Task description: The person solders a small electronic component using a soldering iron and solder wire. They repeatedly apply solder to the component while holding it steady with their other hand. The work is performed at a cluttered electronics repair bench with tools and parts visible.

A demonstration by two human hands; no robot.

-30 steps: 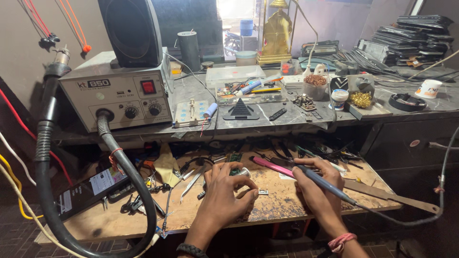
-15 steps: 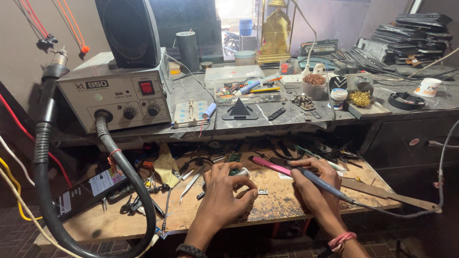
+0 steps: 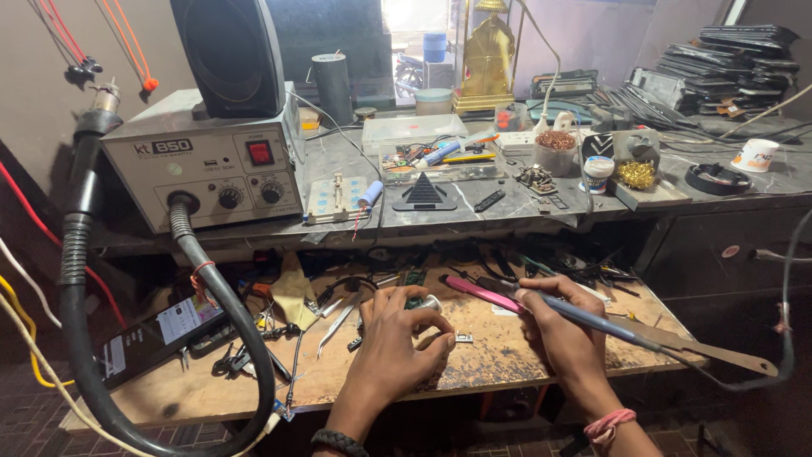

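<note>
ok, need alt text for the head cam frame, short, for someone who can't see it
Two bare hands work at a cluttered wooden workbench: the left hand pinches a small green circuit part, and the right hand holds a blue-handled soldering iron with its tip pointed towards that part. Behind, on a grey shelf, a grey hot-air rework station with a black ribbed hose.

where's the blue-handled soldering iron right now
In the head view, the blue-handled soldering iron lies in the right hand, low and right over the wooden workboard, beside the pink-handled tool.
</note>
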